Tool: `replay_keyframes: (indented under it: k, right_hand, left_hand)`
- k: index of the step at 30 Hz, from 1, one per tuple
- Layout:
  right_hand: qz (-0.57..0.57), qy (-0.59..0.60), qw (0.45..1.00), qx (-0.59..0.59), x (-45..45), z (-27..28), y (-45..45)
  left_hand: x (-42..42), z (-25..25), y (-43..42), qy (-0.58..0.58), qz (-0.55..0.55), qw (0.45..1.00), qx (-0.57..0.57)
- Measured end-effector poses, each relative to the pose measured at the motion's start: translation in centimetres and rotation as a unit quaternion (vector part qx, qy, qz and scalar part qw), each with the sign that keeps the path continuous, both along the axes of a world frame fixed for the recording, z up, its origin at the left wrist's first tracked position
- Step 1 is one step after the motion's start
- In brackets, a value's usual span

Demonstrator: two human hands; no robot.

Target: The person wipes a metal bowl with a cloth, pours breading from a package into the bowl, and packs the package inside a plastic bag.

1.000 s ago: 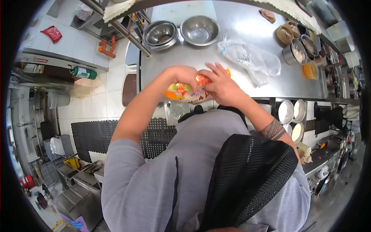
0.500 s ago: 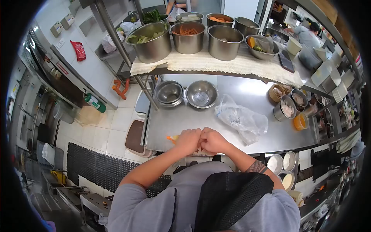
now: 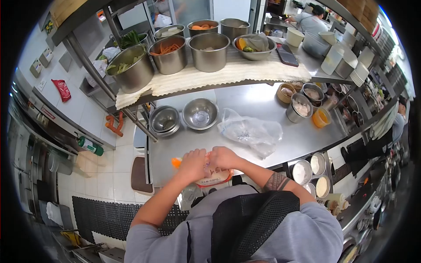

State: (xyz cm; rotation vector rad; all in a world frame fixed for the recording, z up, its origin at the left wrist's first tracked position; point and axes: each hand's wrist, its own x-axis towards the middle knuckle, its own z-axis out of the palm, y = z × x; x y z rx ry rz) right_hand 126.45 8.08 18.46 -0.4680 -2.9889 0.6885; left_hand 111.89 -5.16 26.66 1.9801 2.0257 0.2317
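Observation:
A printed plastic bag (image 3: 215, 176), clear with red and orange edging and pale contents, hangs between my hands at the table's front edge. My left hand (image 3: 194, 165) is closed on its upper part, with an orange piece (image 3: 176, 163) sticking out beyond the knuckles; whether that belongs to the bag I cannot tell. Close beside it, my right hand (image 3: 222, 158) is closed in a pinch on the bag's upper edge. The fingertips are mostly hidden. Past my hands lies a crumpled clear plastic bag (image 3: 252, 131) on the steel table (image 3: 175, 151).
Steel bowls (image 3: 200, 115) stand at the table's back left. To the right are a pot of pale pieces (image 3: 300, 108) and an orange tub (image 3: 322, 117). Overhead, a shelf holds several vegetable pots (image 3: 168, 57) and a phone (image 3: 287, 55). A co-worker (image 3: 310, 22) stands beyond.
My view has swung to the right. The printed bag, mostly hidden before, now shows below my hands. Both hands stay close together on it.

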Motion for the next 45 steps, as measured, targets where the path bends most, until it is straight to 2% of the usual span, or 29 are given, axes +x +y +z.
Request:
replay_keyframes:
  k: [1,3,4,6,7,9,12,13,14,16,18,19,20,21,22,24,25,27,31,33,35,37,38,40,41,43,44,45]
  right_hand:
    - [-0.003,0.000,1.000,-0.002,0.1,-0.9,0.0]
    - [-0.105,0.072,0.969,-0.209,0.3,-1.3,-0.4]
    - [-0.107,0.072,0.969,-0.211,0.8,-0.8,-0.8]
    - [-0.054,0.059,0.994,-0.071,1.9,5.0,-2.6]
    - [-0.055,0.057,0.994,-0.072,2.1,5.6,-3.0]
    - [0.027,0.268,0.960,0.073,2.5,6.2,-3.5]
    - [0.071,0.263,0.958,0.089,2.7,5.7,-4.2]
    - [0.071,0.260,0.959,0.086,2.7,5.0,-4.3]
    - [0.059,0.229,0.969,0.077,2.5,3.9,-4.2]
    - [0.052,0.194,0.978,0.064,2.0,2.5,-4.2]
    - [-0.005,0.107,0.992,0.071,1.2,1.9,-4.0]
    - [-0.001,0.106,0.992,0.067,0.8,1.6,-3.7]
    - [-0.038,0.051,0.998,0.026,0.3,1.5,-3.2]
    - [-0.075,-0.006,0.997,-0.015,0.0,1.3,-2.8]
    - [-0.071,-0.008,0.997,-0.018,-0.1,1.1,-2.5]
    - [0.013,-0.070,0.996,-0.057,0.1,0.9,-2.1]
    - [0.017,-0.071,0.996,-0.058,0.4,0.7,-2.3]
    - [0.008,0.183,0.982,0.044,1.3,1.0,-3.8]
    - [0.033,0.221,0.972,0.074,1.2,2.3,-6.1]
    - [-0.018,0.185,0.977,0.108,1.0,0.7,-6.9]
    - [-0.035,0.174,0.984,0.031,0.4,-1.0,-5.9]
    - [-0.055,0.178,0.982,-0.007,-0.5,-2.4,-4.9]
    - [-0.025,0.153,0.988,-0.027,-0.3,-1.7,-4.4]
    - [-0.015,0.245,0.963,-0.115,-0.2,-1.9,-3.7]
    - [-0.021,0.246,0.962,-0.120,0.4,-1.4,-4.1]
    - [-0.101,0.290,0.923,-0.233,1.9,0.0,-4.8]
    - [-0.104,0.288,0.922,-0.236,2.8,0.0,-4.8]
    - [-0.158,0.307,0.913,-0.218,3.9,-0.2,-4.8]
  left_hand:
    - [0.7,-0.6,-1.2,0.039,-0.021,0.996,0.083]
    - [0.9,-2.3,-1.3,0.036,-0.009,0.998,0.056]
    - [0.9,-3.3,-1.3,0.033,0.007,0.999,0.030]
    - [1.1,-3.7,-0.8,-0.013,0.044,0.999,-0.018]
    - [1.0,-3.8,-0.5,-0.060,0.082,0.993,-0.065]
    - [0.1,-3.8,0.4,-0.066,0.087,0.991,-0.075]
    - [-0.7,-3.2,1.3,-0.065,0.091,0.988,-0.105]
    - [-1.0,-3.5,1.4,-0.059,0.054,0.991,-0.110]
    - [-1.2,-3.9,1.3,-0.053,0.018,0.992,-0.114]
    - [-1.2,-5.5,1.1,-0.043,0.029,0.996,-0.076]
    - [-0.7,-5.8,0.3,-0.030,0.043,0.998,-0.040]
    - [0.0,-6.1,-0.6,0.046,0.037,0.996,0.060]
    - [0.7,-6.2,-1.3,0.123,0.029,0.979,0.158]
    - [1.1,-6.5,-1.9,0.123,0.032,0.980,0.155]
    - [1.4,-6.8,-2.6,0.109,0.023,0.978,0.178]
    - [1.7,-7.2,-3.1,0.096,0.020,0.975,0.199]
    - [1.6,-7.3,-2.8,0.076,0.033,0.982,0.172]
    - [1.3,-7.7,-2.2,0.053,0.052,0.987,0.144]
    - [0.4,-8.2,-0.7,0.019,0.081,0.994,0.076]
    - [0.1,-7.8,-0.4,0.015,0.066,0.997,0.026]
    - [0.1,-7.2,-0.2,0.000,0.074,0.996,-0.049]
    - [-0.4,-7.1,0.2,-0.007,0.064,0.997,-0.044]
    - [-0.3,-6.5,0.4,-0.008,0.075,0.995,-0.061]
    - [-0.4,-6.0,0.4,-0.003,0.080,0.993,-0.083]
    - [-0.5,-6.0,0.4,0.019,0.060,0.995,-0.080]
    - [-0.6,-6.2,1.0,0.040,0.037,0.995,-0.078]
    - [-0.7,-6.3,1.5,0.026,0.056,0.991,-0.115]
    - [-0.7,-6.5,1.9,0.012,0.075,0.985,-0.153]
